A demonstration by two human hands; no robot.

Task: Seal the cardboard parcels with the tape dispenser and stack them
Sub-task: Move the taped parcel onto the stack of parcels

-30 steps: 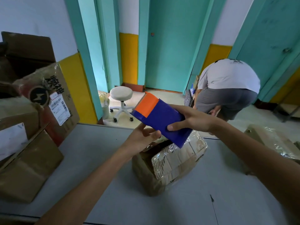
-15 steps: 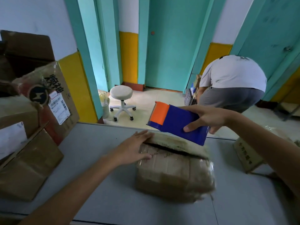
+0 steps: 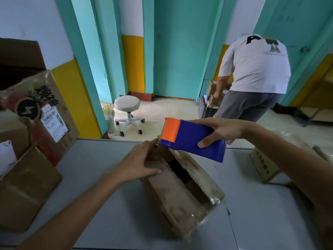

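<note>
Between your two hands, the cardboard parcel (image 3: 180, 192) lies on the grey table (image 3: 90, 159), its top seam gaping.

Your left hand (image 3: 138, 163) lies flat, straight fingers pressing down the parcel's left flap. Your right hand (image 3: 221, 130) grips the blue-and-orange tape dispenser (image 3: 194, 143), whose toothed orange end hangs just beyond your left fingertips, above the parcel's far end. Left of your left hand stand stacked cardboard boxes (image 3: 27, 186). A leaning box (image 3: 52, 98) behind them bears a round lightning-bolt sticker, bold black characters and a white shipping label too small to read. Right of your right forearm sits a small box (image 3: 264, 165) with print you can't make out. Beyond the table are a white stool (image 3: 127, 105) and another person (image 3: 255, 69), back turned, with a large dark "P" on the shirt.
</note>
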